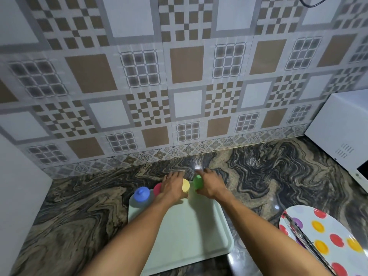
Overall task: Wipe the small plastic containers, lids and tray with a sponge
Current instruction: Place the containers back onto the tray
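A pale green tray lies on the marbled counter in front of me. Along its far edge stand small plastic containers with coloured lids: blue, pink, yellow and green. My left hand rests palm down over the containers between the pink and yellow lids, hiding what is under it. My right hand is wrapped around the green-lidded container. No sponge is in sight.
A white plate with coloured dots sits at the right with metal tongs across it. A white microwave stands at the far right. A tiled wall rises behind the counter, and a white surface borders the left.
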